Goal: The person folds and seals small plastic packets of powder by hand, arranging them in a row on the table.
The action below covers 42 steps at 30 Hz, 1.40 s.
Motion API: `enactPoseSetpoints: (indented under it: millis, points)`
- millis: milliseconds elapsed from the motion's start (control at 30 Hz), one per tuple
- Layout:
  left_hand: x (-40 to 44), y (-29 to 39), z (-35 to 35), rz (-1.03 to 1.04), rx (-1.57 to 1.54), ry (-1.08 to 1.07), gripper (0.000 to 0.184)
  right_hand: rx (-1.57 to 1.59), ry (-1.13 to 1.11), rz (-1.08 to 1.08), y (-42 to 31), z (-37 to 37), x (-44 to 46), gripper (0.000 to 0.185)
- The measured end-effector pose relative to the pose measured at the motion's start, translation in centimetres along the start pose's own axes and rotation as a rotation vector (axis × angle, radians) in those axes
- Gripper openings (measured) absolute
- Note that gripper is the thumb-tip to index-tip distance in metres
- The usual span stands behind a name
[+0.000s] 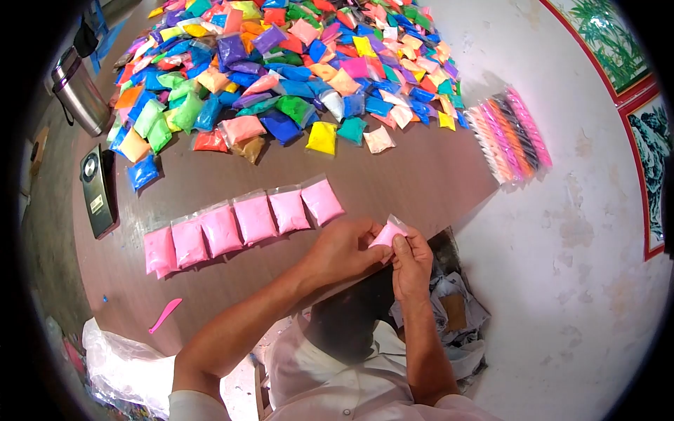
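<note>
Between my two hands, above the table's front edge, is a small pink packet (387,234) with a clear top flap. My left hand (349,247) pinches its left side, and my right hand (410,263) grips its lower right side with thumb and fingers. Left of my hands, a slanting row of several pink packets (220,229) lies on the brown table (267,295), the packets side by side. The rightmost pink packet (322,201) is just above my left hand. A pink plastic knife (166,316) rests at the lower left.
A large heap of colourful packets (281,77) covers the table's far part. At the left are a steel flask (81,95) and a black scale (97,191). Twisted coloured sticks in clear wrap (510,138) stand by the wall at the right. A plastic bag (126,365) hangs lower left.
</note>
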<state>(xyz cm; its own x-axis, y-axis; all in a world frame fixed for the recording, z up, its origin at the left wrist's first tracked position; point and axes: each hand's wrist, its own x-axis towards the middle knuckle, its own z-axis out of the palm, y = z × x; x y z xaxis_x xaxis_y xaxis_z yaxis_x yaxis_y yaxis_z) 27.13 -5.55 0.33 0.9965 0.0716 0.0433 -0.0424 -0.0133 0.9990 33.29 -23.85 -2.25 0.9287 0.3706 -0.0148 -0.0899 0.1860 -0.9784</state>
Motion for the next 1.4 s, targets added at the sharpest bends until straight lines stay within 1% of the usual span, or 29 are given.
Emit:
enactPoseSetpoints:
  millis: [33, 167, 233, 367, 433, 467, 533, 667, 733, 867, 1067, 1167, 1233, 1400]
  points:
    - [-0.1, 0.3, 0.0, -0.031, -0.016, -0.022, 0.03, 0.027, 0.0, 0.005, 0.0, -0.1, 0.0, 0.024]
    - [-0.2, 0.4, -0.1, -0.021, -0.036, -0.014, 0.033, 0.071, 0.005, -0.005, -0.1, 0.2, -0.2, 0.023]
    - [0.0, -0.5, 0.0, 0.031, -0.01, 0.006, 0.031, 0.039, 0.015, 0.0, -0.3, 0.4, -0.2, 0.023]
    - [0.1, -1.6, 0.0, 0.073, 0.074, 0.056, 0.03, -0.011, 0.027, 0.011, -0.2, 0.4, -0.2, 0.023]
    - [0.1, -1.7, 0.1, 0.079, 0.11, 0.065, 0.028, -0.002, -0.016, 0.007, -0.4, 0.2, -0.2, 0.024]
    - [0.1, -1.4, 0.1, 0.078, 0.11, 0.063, 0.028, -0.002, -0.013, 0.007, -0.4, 0.1, -0.2, 0.024]
    - [-0.1, -0.7, 0.1, 0.046, 0.002, 0.039, 0.026, 0.037, -0.025, 0.048, -0.3, -0.1, 0.0, 0.024]
    - [0.0, -0.5, 0.1, 0.062, 0.02, 0.044, 0.025, 0.047, -0.043, 0.019, 0.1, -0.4, -0.1, 0.025]
    - [0.2, -1.4, 0.2, 0.094, 0.037, 0.073, 0.025, -0.036, -0.049, -0.006, 0.0, -0.3, -0.1, 0.025]
    - [0.2, -1.7, -0.1, 0.115, 0.086, 0.076, 0.023, -0.049, -0.058, 0.018, -0.1, -0.3, -0.1, 0.024]
    - [0.1, -1.1, 0.1, 0.097, 0.015, 0.068, 0.022, -0.005, -0.047, 0.015, -0.1, -0.3, -0.1, 0.021]
    - [0.2, -1.0, 0.2, 0.081, -0.024, 0.061, 0.02, -0.062, -0.074, -0.002, 0.0, -0.4, -0.2, 0.019]
    - [0.2, -1.3, 0.4, 0.102, -0.062, 0.11, 0.02, -0.085, -0.097, -0.012, -0.3, 0.0, -0.3, 0.018]
    - [0.4, -2.2, 0.4, 0.134, -0.003, 0.126, 0.021, -0.094, -0.062, 0.011, -0.1, -0.1, -0.2, 0.016]
